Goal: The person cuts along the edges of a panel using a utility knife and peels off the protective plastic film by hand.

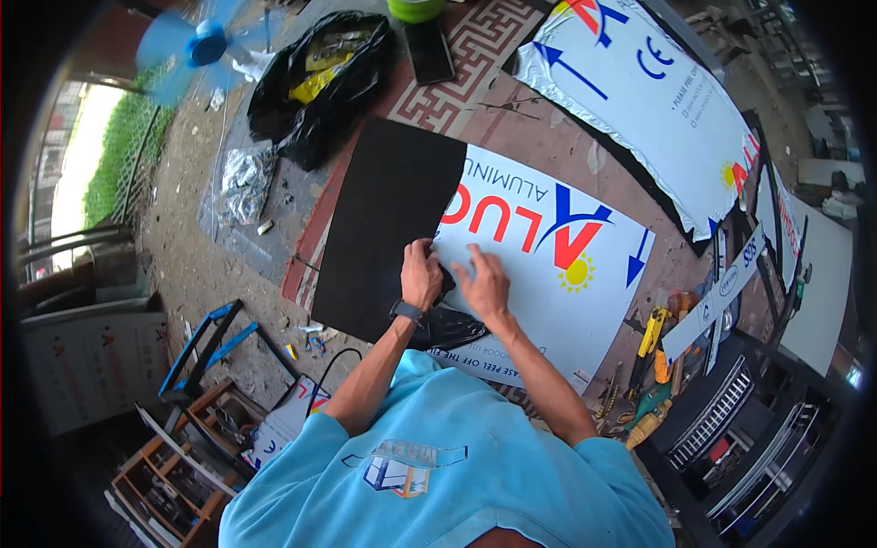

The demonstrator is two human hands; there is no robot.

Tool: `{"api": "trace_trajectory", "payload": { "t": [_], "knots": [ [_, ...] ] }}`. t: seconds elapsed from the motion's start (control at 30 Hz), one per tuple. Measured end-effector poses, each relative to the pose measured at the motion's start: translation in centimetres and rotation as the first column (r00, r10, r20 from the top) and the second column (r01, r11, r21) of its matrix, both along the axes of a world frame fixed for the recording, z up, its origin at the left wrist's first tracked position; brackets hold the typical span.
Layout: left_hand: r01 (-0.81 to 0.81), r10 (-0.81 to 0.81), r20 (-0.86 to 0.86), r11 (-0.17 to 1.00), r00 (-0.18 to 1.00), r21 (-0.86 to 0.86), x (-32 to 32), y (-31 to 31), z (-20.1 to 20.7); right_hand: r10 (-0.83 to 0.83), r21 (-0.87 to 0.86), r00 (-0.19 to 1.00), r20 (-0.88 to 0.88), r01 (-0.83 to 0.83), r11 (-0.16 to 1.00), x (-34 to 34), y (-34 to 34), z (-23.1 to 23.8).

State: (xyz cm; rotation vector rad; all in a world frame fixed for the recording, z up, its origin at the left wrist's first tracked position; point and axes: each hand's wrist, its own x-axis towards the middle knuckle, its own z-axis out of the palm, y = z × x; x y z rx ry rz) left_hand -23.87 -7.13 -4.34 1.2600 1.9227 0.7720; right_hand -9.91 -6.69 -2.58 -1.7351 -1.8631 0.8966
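A red-brown, key-patterned floor covering (525, 119) carried a part-black, part-white printed panel (512, 228); a second white-filmed panel (630, 119) lay to the upper right; a black smartphone (428, 53) lay beside a lime-green round item (416, 8); a black plastic bag (311, 144) lay along the covering's left edge.
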Motion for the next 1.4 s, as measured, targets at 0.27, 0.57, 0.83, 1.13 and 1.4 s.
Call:
{"api": "trace_trajectory", "payload": {
  "t": [0.27, 0.57, 0.83, 1.13, 1.4],
  "knots": [
    [0.030, 0.017, -0.208, 0.975, 0.978, 0.219, -3.1, 4.9, 0.3, 0.085, -0.105, 0.976, 0.201, -0.065, 0.992, -5.1, -2.0, -1.2],
    [0.447, -0.231, -0.621, 0.868, 0.749, 0.216, -2.3, 7.0, -3.0, -0.088, -0.222, 0.952, -0.293, 0.022, 0.975, -0.5, -3.9, -3.2],
    [0.434, -0.241, -0.717, 0.896, 0.655, 0.096, -4.2, 6.2, -4.7, -0.296, -0.621, 0.727, -0.619, -0.223, 0.751, 3.5, -9.0, 4.9],
    [0.428, -0.184, -0.628, 0.865, 0.756, 0.262, -2.6, 7.1, -4.9, -0.348, -0.522, 0.870, -0.349, 0.129, 0.843, 8.2, -14.7, 3.7],
    [0.105, -0.016, -0.605, 0.988, 0.796, 0.112, -1.2, 2.5, -3.9, 0.575, 0.130, 0.808, 0.126, -0.588, 0.798, 2.7, -10.6, 5.1]
  ]
}}
